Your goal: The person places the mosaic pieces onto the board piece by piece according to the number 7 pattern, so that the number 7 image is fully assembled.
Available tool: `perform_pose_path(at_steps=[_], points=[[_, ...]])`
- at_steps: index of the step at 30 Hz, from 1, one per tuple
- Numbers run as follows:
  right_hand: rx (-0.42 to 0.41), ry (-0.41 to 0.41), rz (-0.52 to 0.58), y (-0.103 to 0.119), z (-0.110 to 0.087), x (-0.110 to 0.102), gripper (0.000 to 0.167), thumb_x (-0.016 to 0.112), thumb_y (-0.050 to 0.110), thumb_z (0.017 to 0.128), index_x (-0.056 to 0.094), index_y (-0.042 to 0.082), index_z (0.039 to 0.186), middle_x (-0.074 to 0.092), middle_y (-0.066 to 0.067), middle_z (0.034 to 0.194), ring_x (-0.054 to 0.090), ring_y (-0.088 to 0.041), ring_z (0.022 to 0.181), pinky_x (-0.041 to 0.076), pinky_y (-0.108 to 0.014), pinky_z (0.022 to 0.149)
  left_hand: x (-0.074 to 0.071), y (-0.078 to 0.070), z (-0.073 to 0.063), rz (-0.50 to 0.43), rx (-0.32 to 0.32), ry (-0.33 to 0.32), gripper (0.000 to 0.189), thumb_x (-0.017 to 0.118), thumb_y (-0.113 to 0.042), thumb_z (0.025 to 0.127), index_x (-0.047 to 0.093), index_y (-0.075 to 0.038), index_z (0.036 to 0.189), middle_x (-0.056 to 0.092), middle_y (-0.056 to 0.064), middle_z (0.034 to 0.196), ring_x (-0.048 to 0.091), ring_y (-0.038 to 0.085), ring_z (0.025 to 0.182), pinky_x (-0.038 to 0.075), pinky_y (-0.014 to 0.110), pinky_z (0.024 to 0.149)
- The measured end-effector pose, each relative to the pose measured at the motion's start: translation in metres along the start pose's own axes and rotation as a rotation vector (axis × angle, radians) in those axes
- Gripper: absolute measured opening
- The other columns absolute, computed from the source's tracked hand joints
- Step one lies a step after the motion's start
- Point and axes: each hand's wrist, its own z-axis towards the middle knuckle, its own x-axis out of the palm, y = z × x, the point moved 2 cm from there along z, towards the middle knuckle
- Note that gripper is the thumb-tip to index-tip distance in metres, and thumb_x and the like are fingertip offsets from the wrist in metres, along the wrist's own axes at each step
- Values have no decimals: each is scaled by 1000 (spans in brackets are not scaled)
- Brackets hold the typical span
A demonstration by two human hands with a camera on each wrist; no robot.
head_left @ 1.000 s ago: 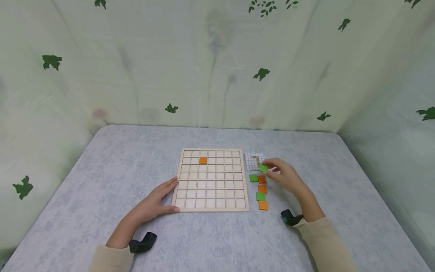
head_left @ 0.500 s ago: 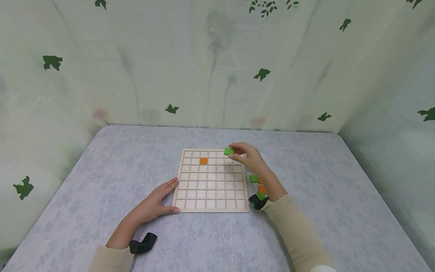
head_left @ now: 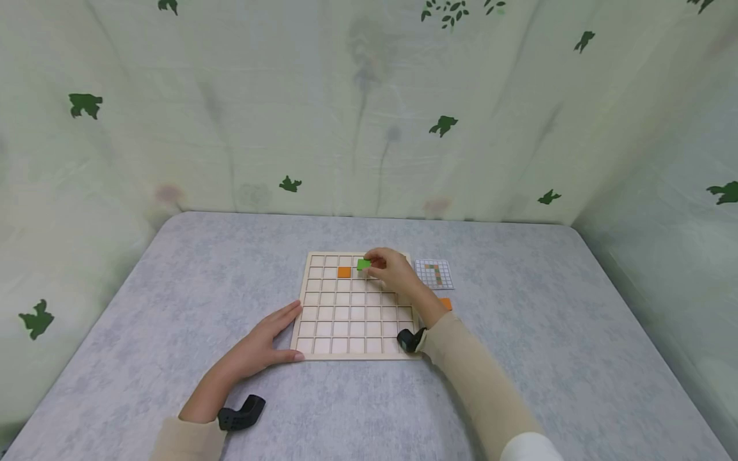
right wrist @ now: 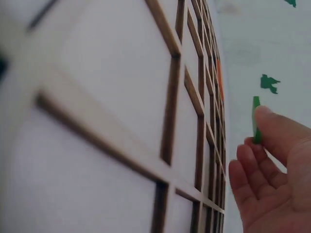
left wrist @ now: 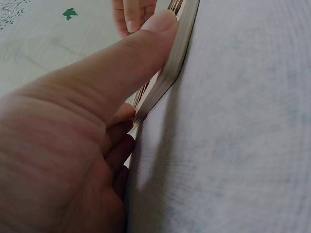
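A wooden grid board (head_left: 340, 314) lies on the table with one orange tile (head_left: 344, 273) set in a cell of its second row from the back. My left hand (head_left: 259, 346) rests at the board's near left corner, fingers straight along the left edge and thumb on the front edge. Between thumb and fingertips, my right hand (head_left: 394, 272) pinches a green tile (head_left: 363, 264) just to the right of the orange one. The right wrist view shows the green tile (right wrist: 256, 119) edge-on, held slightly off the grid.
To the right of the board lies a small printed grid card (head_left: 434, 275) with a coloured pattern. An orange tile (head_left: 446, 303) shows past my right forearm, which hides the other loose tiles. Behind the table hangs a pale curtain (head_left: 369, 128) with green bird shapes.
My right hand has carried the green tile leftward from beside the card to over the board, then lower and closer to the orange tile. My left hand has stayed in place.
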Motion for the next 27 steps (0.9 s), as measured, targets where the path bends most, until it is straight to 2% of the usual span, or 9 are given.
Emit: perform_pose_path(at_steps=[6, 11, 16, 22, 27], points=[[22, 43, -76, -8, 5, 5, 28, 63, 21, 85, 60, 11, 111, 57, 1, 99, 52, -12, 88, 45, -26, 75, -1, -1, 0, 5, -6, 7, 94, 72, -44, 71, 26, -3, 141, 19, 12, 147, 16, 35, 131, 18, 54, 100], [-7, 76, -135, -5, 7, 8, 26, 64, 20, 85, 61, 11, 109, 54, 0, 100, 50, -12, 85, 44, -26, 73, -2, -2, 0, 1, -7, 7, 94, 73, -43, 70, 26, -3, 141, 19, 12, 147, 16, 35, 131, 18, 54, 100], [-40, 114, -189, -5, 10, 10, 27, 65, 23, 84, 63, 13, 109, 50, 0, 94, 46, -13, 81, 43, -26, 68, -1, -2, 0, 11, -1, 2, 94, 72, -44, 71, 26, -3, 141, 20, 14, 146, 17, 37, 131, 19, 55, 99], [-34, 159, -205, -3, 9, 9, 36, 64, 25, 84, 60, 15, 118, 50, 0, 93, 46, -15, 80, 42, -28, 68, -1, -3, -1, 12, 9, -3, 92, 72, -43, 72, 26, -2, 141, 20, 14, 146, 17, 38, 130, 19, 56, 98], [-5, 126, -117, 0, 4, 3, 44, 64, 23, 85, 54, 15, 126, 52, -2, 101, 49, -14, 89, 43, -29, 75, 0, -2, 1, 0, 4, 5, 93, 72, -43, 71, 26, -3, 141, 19, 12, 147, 16, 36, 131, 19, 55, 99]])
